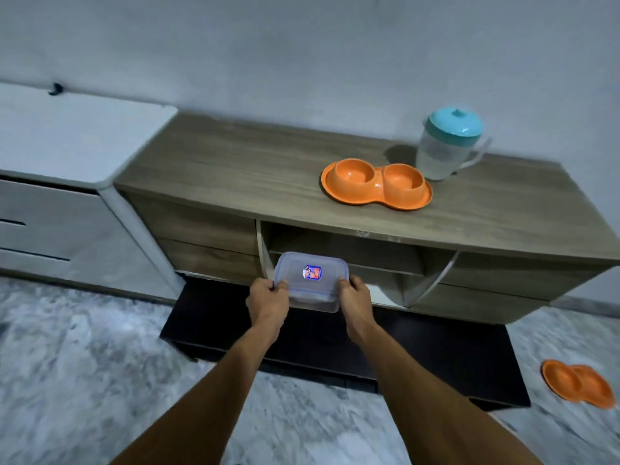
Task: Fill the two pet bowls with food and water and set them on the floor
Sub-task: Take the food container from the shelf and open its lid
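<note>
- The wooden counter (235, 169) carries the orange double pet bowl (376, 183) with both cups looking empty. Set just beside the lidded water jug (448, 147), it could be knocked during pouring.
- A second orange double bowl (578, 387) already lies on the floor (84, 347) at right; its contents are too blurred to judge.
- The clear lidded food container (310, 281) is gripped at its near corners by the left hand (268, 302) and right hand (356, 302), fingers curled shut on it, in front of the open shelf (352, 250). An edge-only hold could slip or tilt.
- Whether the container holds food, and its label text, cannot be made out.
</note>
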